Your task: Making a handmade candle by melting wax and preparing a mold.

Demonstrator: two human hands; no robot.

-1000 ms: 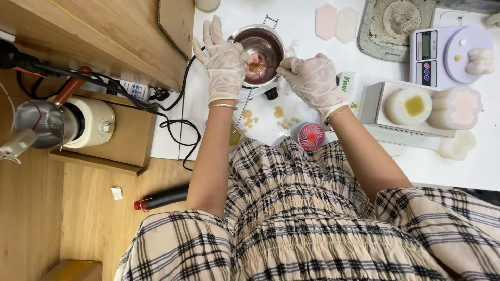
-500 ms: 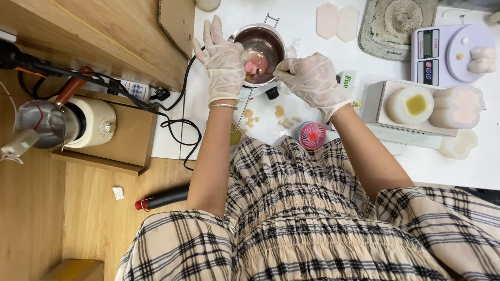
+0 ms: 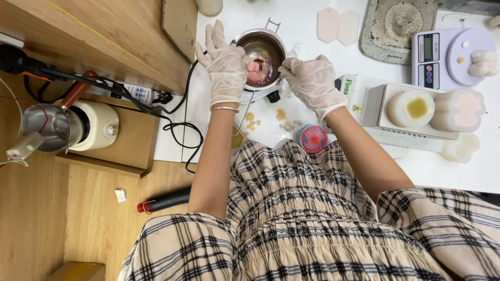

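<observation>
While both gloved hands are up at the small metal pot (image 3: 264, 52) on the white table (image 3: 291, 21), it looks like the melting stage of some wax or soap work, with a pinkish lump (image 3: 255, 67) sitting in the pot near its left wall. Left hand (image 3: 225, 65) is at the pot's left rim with fingers mostly spread and pointing away; the thumb side seems to pinch something small against the rim, but I honestly can't tell what. Right hand (image 3: 311, 80) is curled loosely at the near right edge of the pot, fingertips closed on what could be a clear scrap, too blurry to call. Little yellowish crumbs (image 3: 284, 118) lie on the table just near of the pot, and a pink round fan (image 3: 314, 139) sits nearer still. My guess is the next move needs a steady grip on the rim, since the pot could tip or be hot.
</observation>
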